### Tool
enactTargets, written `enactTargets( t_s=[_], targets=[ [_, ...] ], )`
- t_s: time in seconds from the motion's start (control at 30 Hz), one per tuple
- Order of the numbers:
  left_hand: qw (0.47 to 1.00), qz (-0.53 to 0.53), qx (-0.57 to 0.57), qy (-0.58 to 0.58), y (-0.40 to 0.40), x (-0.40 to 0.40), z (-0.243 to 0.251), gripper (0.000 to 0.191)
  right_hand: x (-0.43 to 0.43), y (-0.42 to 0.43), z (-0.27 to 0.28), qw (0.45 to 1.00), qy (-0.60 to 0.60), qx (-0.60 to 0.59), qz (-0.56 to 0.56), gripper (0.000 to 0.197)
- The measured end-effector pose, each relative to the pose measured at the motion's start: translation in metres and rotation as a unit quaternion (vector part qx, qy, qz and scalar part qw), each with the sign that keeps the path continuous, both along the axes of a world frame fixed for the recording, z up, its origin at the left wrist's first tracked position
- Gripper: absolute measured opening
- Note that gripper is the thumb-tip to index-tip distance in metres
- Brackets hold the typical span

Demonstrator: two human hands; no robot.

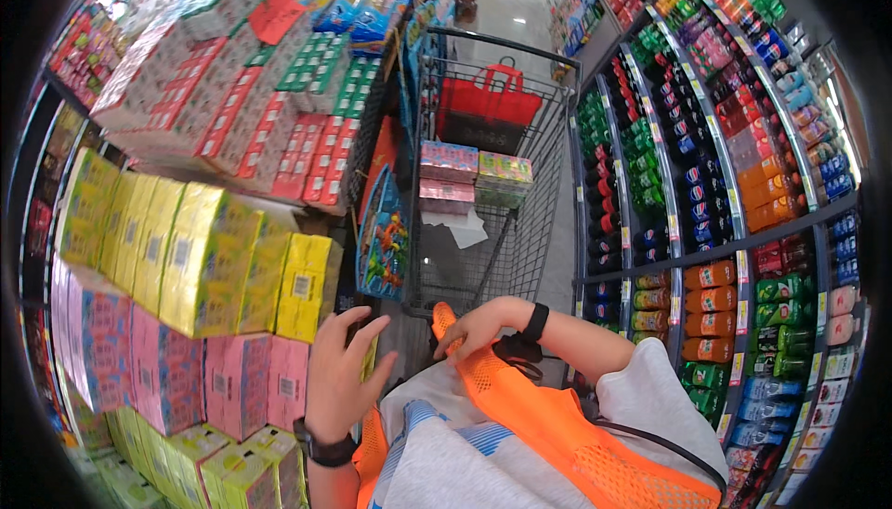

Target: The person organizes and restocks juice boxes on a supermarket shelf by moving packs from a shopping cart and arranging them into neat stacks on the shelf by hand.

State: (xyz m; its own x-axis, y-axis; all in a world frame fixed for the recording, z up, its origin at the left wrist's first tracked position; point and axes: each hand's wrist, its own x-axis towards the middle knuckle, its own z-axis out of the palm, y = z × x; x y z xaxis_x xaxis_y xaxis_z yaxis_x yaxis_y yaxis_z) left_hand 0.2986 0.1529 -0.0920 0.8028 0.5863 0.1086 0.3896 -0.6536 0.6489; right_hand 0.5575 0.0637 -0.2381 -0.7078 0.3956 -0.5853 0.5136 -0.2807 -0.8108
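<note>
My left hand (348, 376), with a dark watch on its wrist, is raised with fingers apart and nothing in them. It is beside the stacked yellow drink packs (301, 286) and pink packs (287, 376). Across my front, my right hand (481, 328) has its bent fingers on the edge of an orange mesh vest (536, 411) that I wear. Ahead stands a wire shopping cart (536, 258). Inside it are a pink-and-blue pack (448, 161), a yellow-green pack (503, 178), a white paper sheet (468, 229) and a red-and-black bag (491, 108) at the far end.
Shelves of soft-drink bottles (697, 195) line the right side, close to the cart. To the left, red-and-white cartons (230, 112) are piled high, with blue bagged goods (362, 11) behind. Green packs (244, 471) lie low at left. A blue display board (383, 244) stands beside the cart.
</note>
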Motion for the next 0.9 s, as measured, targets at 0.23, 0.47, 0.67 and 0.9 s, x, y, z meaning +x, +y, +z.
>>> enactTargets(
  t_s=[0.23, 0.47, 0.67, 0.9],
  targets=[
    [0.919, -0.256, -0.282, -0.102, 0.006, 0.162, -0.147, 0.048, 0.156, 0.064, -0.078, 0.983, -0.071, -0.109, -0.127, 0.061],
    [0.83, -0.399, -0.389, -0.017, 0.008, 0.268, -0.202, 0.029, 0.318, 0.207, -0.205, 0.87, -0.39, 0.191, -0.236, 0.061],
    [0.844, -0.28, -0.452, 0.072, 0.068, 0.285, -0.232, 0.023, 0.354, 0.29, -0.297, 0.797, -0.486, 0.172, -0.314, 0.106],
    [0.88, -0.147, -0.451, 0.032, 0.105, 0.286, -0.257, 0.021, 0.416, 0.339, -0.38, 0.758, -0.52, 0.188, -0.346, 0.124]
  ],
)
